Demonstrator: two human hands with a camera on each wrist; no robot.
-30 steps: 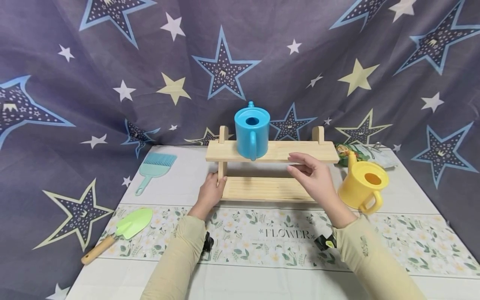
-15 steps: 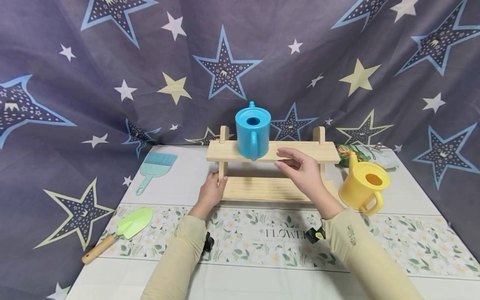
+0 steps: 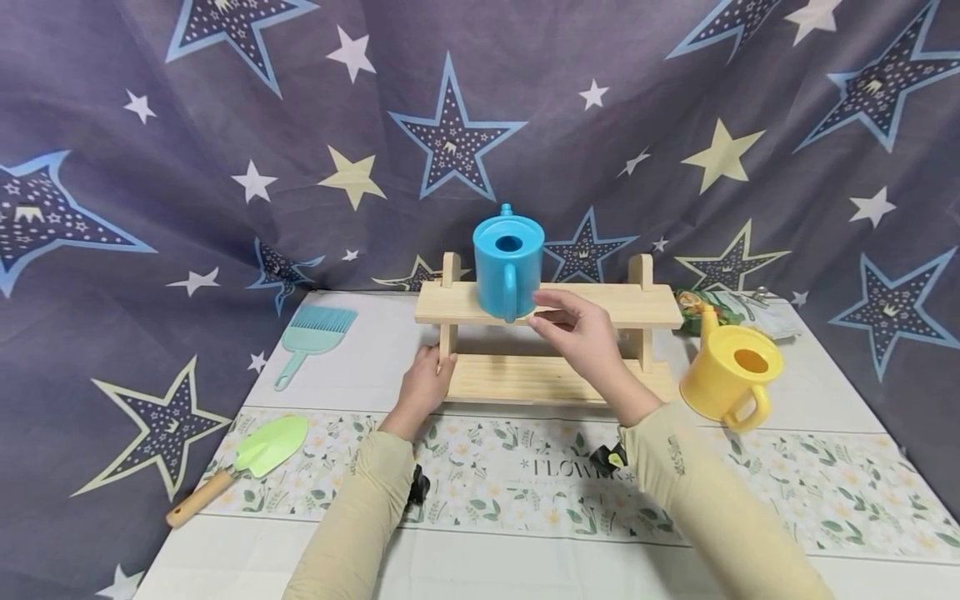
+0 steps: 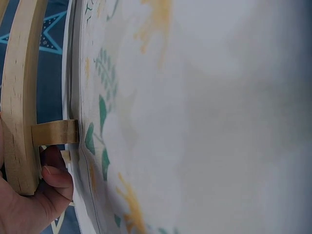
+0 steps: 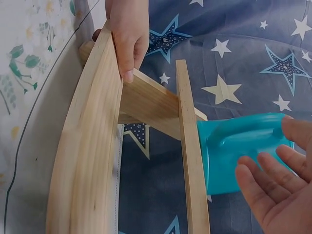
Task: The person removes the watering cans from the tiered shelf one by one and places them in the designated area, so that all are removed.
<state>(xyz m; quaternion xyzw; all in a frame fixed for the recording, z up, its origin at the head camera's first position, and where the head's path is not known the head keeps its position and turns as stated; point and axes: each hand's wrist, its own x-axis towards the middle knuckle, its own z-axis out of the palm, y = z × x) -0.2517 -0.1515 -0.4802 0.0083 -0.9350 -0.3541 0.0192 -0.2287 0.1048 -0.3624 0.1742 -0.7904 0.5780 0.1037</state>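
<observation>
A two-tier wooden shelf [image 3: 600, 307] stands at the back of the table. On its upper board, left of the middle, sits a blue watering can [image 3: 497, 279], upright with its handle facing me. My left hand [image 3: 424, 385] grips the left end of the lower board; the left wrist view shows the thumb and fingers of that hand [image 4: 46, 195] round the wood. My right hand [image 3: 581, 337] is at the can's lower right side, fingers spread and not wrapped round it. In the right wrist view its fingers [image 5: 273, 175] lie close to the can; contact cannot be made out.
A yellow watering can [image 3: 723, 375] stands right of the shelf, with a packet [image 3: 757, 312] behind it. At left lie a teal hand brush [image 3: 315, 332] and a green trowel [image 3: 262, 450] with a wooden handle. A star-patterned curtain [image 3: 480, 125] hangs behind the table.
My right hand has moved left along the front of the shelf, up to the blue watering can. The left hand keeps its place on the lower board.
</observation>
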